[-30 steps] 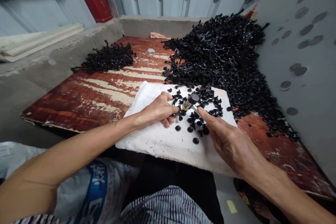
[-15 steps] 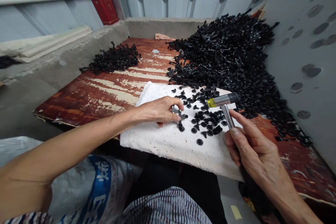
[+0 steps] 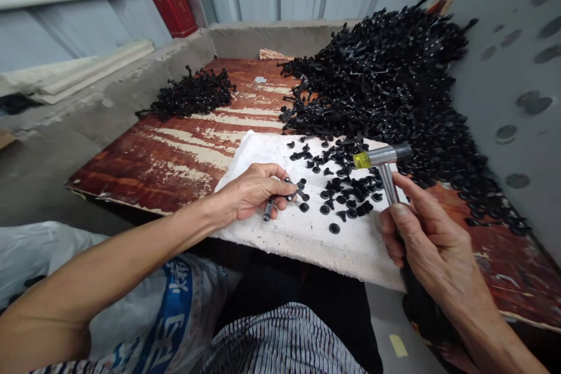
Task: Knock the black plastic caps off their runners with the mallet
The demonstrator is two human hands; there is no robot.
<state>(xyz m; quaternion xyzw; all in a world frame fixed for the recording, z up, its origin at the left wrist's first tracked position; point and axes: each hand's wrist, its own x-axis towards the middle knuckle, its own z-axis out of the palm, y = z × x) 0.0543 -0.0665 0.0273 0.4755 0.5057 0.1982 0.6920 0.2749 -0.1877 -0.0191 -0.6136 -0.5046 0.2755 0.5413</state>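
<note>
Over the white cloth (image 3: 280,248), my left hand (image 3: 256,193) pinches a black branched plastic part (image 3: 301,189) between thumb and fingers; a short dark tube-like end (image 3: 267,210) pokes out below the fingers. My right hand (image 3: 432,242) grips a small mallet (image 3: 388,178) by its handle, index finger stretched along it. The mallet has a metal head, one yellow face and one dark face, and is held above the cloth's right side. Between the hands lie several loose black round-based pieces (image 3: 350,187) on the cloth. One such piece (image 3: 334,228) sits apart, nearer to me.
A large heap of black parts (image 3: 385,76) covers the back right of the worn red-brown board (image 3: 175,155). A smaller pile (image 3: 193,93) lies at the back left. A grey panel (image 3: 517,82) stands on the right. A white plastic bag (image 3: 144,310) is below left.
My left hand has drawn back left and turned, lifting the black branched part off the cloth. The mallet in my right hand has shifted slightly right and up in view.
</note>
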